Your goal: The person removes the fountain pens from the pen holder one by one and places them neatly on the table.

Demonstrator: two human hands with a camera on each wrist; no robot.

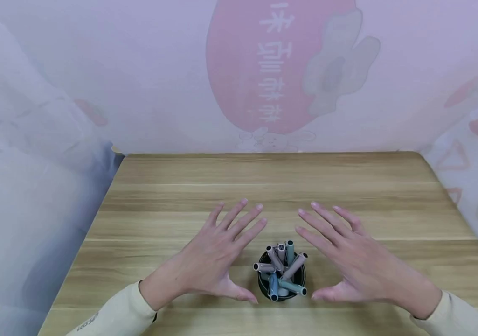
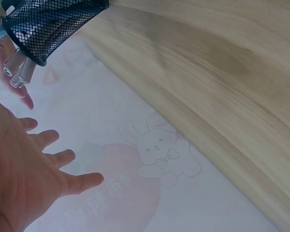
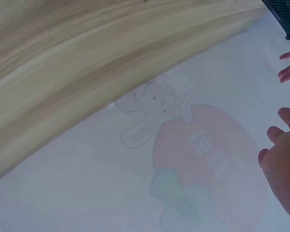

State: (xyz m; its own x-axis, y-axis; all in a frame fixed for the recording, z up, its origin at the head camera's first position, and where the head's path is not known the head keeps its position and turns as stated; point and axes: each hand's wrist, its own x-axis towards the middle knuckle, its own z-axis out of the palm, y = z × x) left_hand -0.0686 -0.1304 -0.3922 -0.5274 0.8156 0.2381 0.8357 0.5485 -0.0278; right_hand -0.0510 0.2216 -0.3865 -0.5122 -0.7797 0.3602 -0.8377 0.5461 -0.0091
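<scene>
A black mesh cup [image 2: 48,29] stands upright on the wooden table, seen from above in the head view, with several capped pens [image 1: 293,267] in grey-pink, teal and blue leaning in it. My left hand [image 1: 211,261] is spread to the left of the cup, palm down, its thumb close beside the rim and not touching. To the right of the cup my right hand [image 1: 356,266] is spread the same way, thumb near the rim. Both hands hold nothing. In the left wrist view, pen ends [image 2: 25,72] stick out of the cup.
The wooden table [image 1: 264,182] reaches back to a pale cloth [image 1: 159,84] printed with a red shape, white characters and a rabbit drawing. More printed cloth hangs at the left and right sides.
</scene>
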